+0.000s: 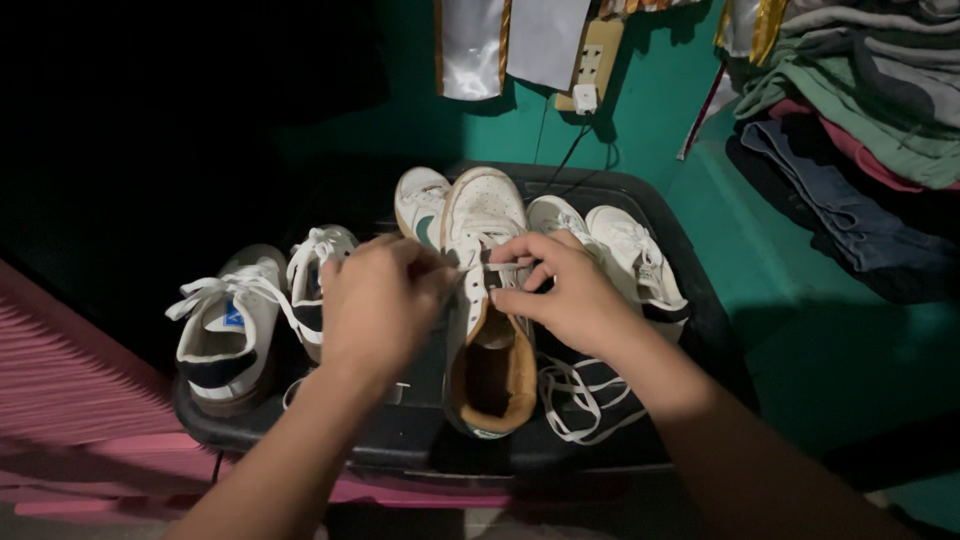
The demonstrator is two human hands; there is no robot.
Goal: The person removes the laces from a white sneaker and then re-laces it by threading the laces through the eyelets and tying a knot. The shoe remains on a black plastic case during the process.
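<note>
My left hand (380,300) and right hand (565,290) pinch the white laces over the tongue of a white sneaker (487,300) with a tan lining, standing on a black bin lid (420,440). Other white sneakers (232,325) sit beside it, and a loose lace (575,400) lies just right of its heel. Folded clothes (860,110) are stacked at the upper right against the green wall (640,110).

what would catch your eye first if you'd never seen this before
The two hands at centre: the left hand and right hand pinch the laces of a white sneaker with a tan lining standing on a black bin lid. More white sneakers crowd the lid on both sides, lit against a dark room. Upper right, folded clothes stack against the green wall.
</note>
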